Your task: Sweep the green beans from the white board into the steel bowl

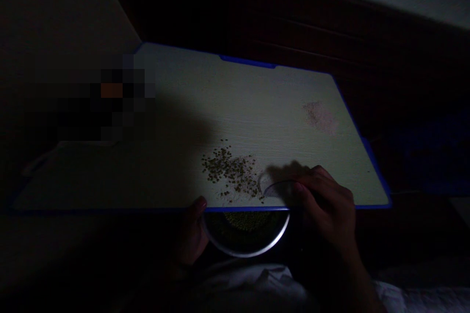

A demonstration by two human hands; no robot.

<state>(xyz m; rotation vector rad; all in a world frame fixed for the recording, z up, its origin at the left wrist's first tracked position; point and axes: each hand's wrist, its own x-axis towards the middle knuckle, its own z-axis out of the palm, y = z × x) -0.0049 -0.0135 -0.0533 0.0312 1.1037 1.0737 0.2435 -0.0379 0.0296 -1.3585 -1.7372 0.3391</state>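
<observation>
The light board (257,107) with a blue rim lies before me in dim light. Small green beans (233,168), probably mung beans, are scattered near its front edge amid pale powdery bits. My right hand (330,200) pinches a thin, clear, curved piece (275,188), its far end touching the board just right of the beans. Under the front edge sits a round metal bowl (271,244) holding more green beans. My left hand (194,234) is closed at the bowl's left side, thumb against the board's edge; its other fingers are hidden in shadow.
A patch of pinkish powder or fine bits (319,117) lies toward the board's right side. At the left, a blurred-out dark object (110,102) covers part of the board. Dark wooden panelling (293,24) stands behind, and white cloth (264,279) shows below the bowl.
</observation>
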